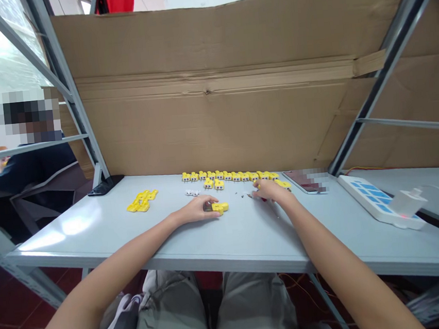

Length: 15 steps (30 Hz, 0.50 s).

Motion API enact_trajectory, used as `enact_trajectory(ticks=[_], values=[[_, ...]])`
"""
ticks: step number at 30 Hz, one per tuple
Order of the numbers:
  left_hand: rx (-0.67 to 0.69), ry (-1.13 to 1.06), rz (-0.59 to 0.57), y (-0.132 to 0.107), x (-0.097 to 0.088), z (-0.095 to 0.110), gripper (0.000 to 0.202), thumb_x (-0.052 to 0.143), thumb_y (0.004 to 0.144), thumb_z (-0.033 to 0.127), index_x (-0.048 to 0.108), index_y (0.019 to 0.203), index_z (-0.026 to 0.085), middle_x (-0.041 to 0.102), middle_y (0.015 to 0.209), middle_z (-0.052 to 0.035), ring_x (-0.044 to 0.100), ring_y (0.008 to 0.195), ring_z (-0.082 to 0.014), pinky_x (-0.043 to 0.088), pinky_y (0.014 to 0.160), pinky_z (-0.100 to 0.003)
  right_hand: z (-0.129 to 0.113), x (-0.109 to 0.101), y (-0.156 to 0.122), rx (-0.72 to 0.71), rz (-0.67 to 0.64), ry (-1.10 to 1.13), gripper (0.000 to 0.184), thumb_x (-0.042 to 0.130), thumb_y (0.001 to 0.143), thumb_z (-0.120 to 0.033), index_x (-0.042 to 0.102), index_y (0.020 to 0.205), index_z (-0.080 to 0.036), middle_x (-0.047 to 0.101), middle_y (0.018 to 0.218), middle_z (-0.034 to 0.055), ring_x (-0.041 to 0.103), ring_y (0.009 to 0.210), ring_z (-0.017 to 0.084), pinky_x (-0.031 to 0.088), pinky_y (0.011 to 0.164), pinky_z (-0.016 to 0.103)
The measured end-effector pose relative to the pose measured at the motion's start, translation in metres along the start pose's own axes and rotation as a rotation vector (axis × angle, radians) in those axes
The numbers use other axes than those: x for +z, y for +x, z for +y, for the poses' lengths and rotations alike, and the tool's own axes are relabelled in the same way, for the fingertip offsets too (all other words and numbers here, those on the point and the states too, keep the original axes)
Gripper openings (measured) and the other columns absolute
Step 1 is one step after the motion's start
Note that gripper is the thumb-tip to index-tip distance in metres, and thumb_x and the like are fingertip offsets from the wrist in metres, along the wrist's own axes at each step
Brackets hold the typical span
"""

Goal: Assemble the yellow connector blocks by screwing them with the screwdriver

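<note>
My left hand [197,209] is closed around a small yellow plastic piece [220,208] just above the tabletop, its fingers wrapped over the left end. Farther right, my right hand [269,189] reaches down to the table with its fingers pinched together. A bit of dark red shows under those fingers, but what they hold is too small to name. Tiny metal bits [241,195] lie just left of the right hand. Behind both hands runs a row of yellow block-like pieces [227,175] with dark holes in front. Small white pieces [192,193] rest beyond the left hand.
Flat yellow plastic parts [142,201] form a pile at left. A black phone [107,185] lies by the left post. On the right are a tablet-like device [307,181] and a power strip [380,200] with a charger. Cardboard [216,128] walls the back. A person sits at far left.
</note>
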<state>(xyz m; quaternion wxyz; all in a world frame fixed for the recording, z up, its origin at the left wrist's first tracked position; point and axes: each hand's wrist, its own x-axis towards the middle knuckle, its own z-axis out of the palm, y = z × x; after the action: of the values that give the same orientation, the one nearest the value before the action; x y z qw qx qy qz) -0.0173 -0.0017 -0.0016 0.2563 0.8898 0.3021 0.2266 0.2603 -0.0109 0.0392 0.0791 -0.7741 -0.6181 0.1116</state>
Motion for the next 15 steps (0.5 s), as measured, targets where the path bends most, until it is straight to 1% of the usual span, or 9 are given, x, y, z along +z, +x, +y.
enact_trajectory(ticks=[2, 4, 6, 7, 8, 9, 12, 13, 15], values=[[0.002, 0.007, -0.009, 0.0, -0.001, 0.0, 0.054, 0.067, 0.076, 0.049, 0.061, 0.116, 0.014, 0.064, 0.108, -0.0094, 0.057, 0.089, -0.0192, 0.044, 0.077, -0.029, 0.005, 0.001, 0.003, 0.02, -0.09, 0.042, 0.039, 0.061, 0.072, -0.016, 0.06, 0.111, -0.015, 0.067, 0.08, 0.0075, 0.064, 0.062, 0.019, 0.047, 0.055, 0.028], [0.003, 0.015, -0.013, 0.0, -0.001, 0.0, 0.053, 0.066, 0.077, 0.051, 0.061, 0.115, 0.015, 0.065, 0.106, -0.0091, 0.057, 0.089, -0.0195, 0.044, 0.077, -0.03, 0.007, 0.003, 0.005, 0.021, -0.15, 0.079, 0.041, 0.059, 0.07, -0.011, 0.059, 0.111, -0.015, 0.066, 0.075, 0.0056, 0.061, 0.052, 0.017, 0.047, 0.051, 0.027], [0.005, 0.021, -0.013, 0.0, -0.001, 0.0, 0.052, 0.065, 0.077, 0.053, 0.062, 0.113, 0.015, 0.065, 0.104, -0.0087, 0.057, 0.088, -0.0196, 0.044, 0.077, -0.03, 0.008, 0.003, 0.007, 0.014, -0.149, 0.127, 0.043, 0.058, 0.069, -0.008, 0.058, 0.111, -0.014, 0.065, 0.069, 0.0036, 0.059, 0.046, 0.015, 0.047, 0.051, 0.026], [0.007, 0.021, -0.013, 0.0, -0.001, 0.0, 0.051, 0.065, 0.077, 0.053, 0.062, 0.112, 0.015, 0.065, 0.104, -0.0085, 0.057, 0.088, -0.0195, 0.044, 0.077, -0.03, 0.008, 0.002, 0.009, 0.008, -0.109, 0.17, 0.043, 0.057, 0.069, -0.008, 0.057, 0.112, -0.014, 0.064, 0.068, 0.0031, 0.059, 0.045, 0.015, 0.048, 0.053, 0.026], [0.011, 0.019, -0.012, 0.0, -0.001, 0.0, 0.051, 0.065, 0.077, 0.053, 0.062, 0.111, 0.016, 0.065, 0.103, -0.0084, 0.057, 0.087, -0.0194, 0.044, 0.077, -0.03, 0.008, 0.001, 0.01, -0.001, -0.037, 0.227, 0.043, 0.055, 0.071, -0.008, 0.056, 0.113, -0.015, 0.064, 0.069, 0.003, 0.059, 0.045, 0.014, 0.048, 0.054, 0.027], [0.016, 0.017, -0.012, 0.0, -0.001, -0.001, 0.05, 0.065, 0.077, 0.053, 0.063, 0.111, 0.015, 0.065, 0.103, -0.0084, 0.056, 0.086, -0.0192, 0.044, 0.077, -0.03, 0.008, 0.0, 0.011, -0.016, 0.065, 0.292, 0.043, 0.053, 0.073, -0.009, 0.054, 0.116, -0.015, 0.065, 0.072, 0.0034, 0.059, 0.047, 0.014, 0.049, 0.056, 0.027], [0.033, 0.013, -0.014, 0.0, -0.001, -0.002, 0.049, 0.065, 0.077, 0.052, 0.063, 0.109, 0.015, 0.065, 0.102, -0.0087, 0.056, 0.085, -0.0188, 0.044, 0.077, -0.029, 0.008, -0.003, 0.017, -0.088, 0.454, 0.454, 0.04, 0.048, 0.079, -0.015, 0.05, 0.118, -0.017, 0.065, 0.084, 0.0065, 0.062, 0.06, 0.017, 0.05, 0.066, 0.031], [0.039, 0.014, -0.015, 0.0, -0.001, -0.002, 0.049, 0.065, 0.077, 0.052, 0.063, 0.109, 0.015, 0.065, 0.102, -0.0087, 0.056, 0.085, -0.0188, 0.043, 0.077, -0.029, 0.009, -0.003, 0.019, -0.117, 0.56, 0.485, 0.038, 0.047, 0.08, -0.017, 0.05, 0.118, -0.018, 0.064, 0.087, 0.0074, 0.063, 0.065, 0.019, 0.05, 0.07, 0.033], [0.05, 0.02, -0.019, 0.001, -0.001, -0.003, 0.048, 0.064, 0.078, 0.052, 0.063, 0.108, 0.015, 0.065, 0.101, -0.0086, 0.055, 0.085, -0.0187, 0.043, 0.077, -0.029, 0.009, -0.001, 0.023, -0.169, 0.681, 0.53, 0.036, 0.047, 0.079, -0.019, 0.05, 0.115, -0.018, 0.063, 0.088, 0.0084, 0.063, 0.073, 0.021, 0.049, 0.075, 0.036]])
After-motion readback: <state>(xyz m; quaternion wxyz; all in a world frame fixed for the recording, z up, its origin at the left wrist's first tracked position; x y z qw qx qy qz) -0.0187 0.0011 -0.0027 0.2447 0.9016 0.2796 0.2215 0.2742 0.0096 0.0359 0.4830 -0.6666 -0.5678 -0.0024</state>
